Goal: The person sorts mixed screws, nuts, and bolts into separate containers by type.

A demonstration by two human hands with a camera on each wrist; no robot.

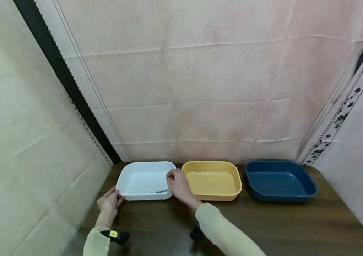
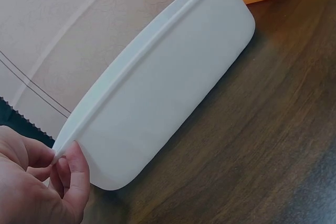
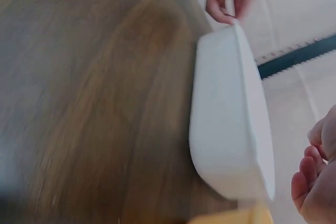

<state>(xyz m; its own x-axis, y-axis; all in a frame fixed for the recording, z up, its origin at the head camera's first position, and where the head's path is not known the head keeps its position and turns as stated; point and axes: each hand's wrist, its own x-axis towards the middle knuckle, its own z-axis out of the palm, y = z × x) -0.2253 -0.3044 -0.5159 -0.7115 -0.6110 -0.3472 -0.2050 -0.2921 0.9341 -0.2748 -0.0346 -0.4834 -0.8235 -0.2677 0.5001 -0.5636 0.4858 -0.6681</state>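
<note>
My left hand [image 1: 108, 204] pinches the near left corner of the rim of a white tray [image 1: 141, 177], thumb on one side and fingers beneath, as the left wrist view shows. Over the tray's right edge is my right hand [image 1: 179, 183], its fingers curled in toward the thumb. Nothing shows between the right fingertips [image 3: 299, 187] in the right wrist view. Low in the tray, near its front right corner, lies a thin metal piece like tweezers [image 1: 160, 191]. The white tray stands on the brown wooden table [image 1: 156, 227].
Just right of the white tray stands a yellow tray [image 1: 211, 197]. Farther right is a dark blue tray [image 1: 280, 197]. Pale cloth walls [image 1: 200, 78] enclose the table at the back and both sides.
</note>
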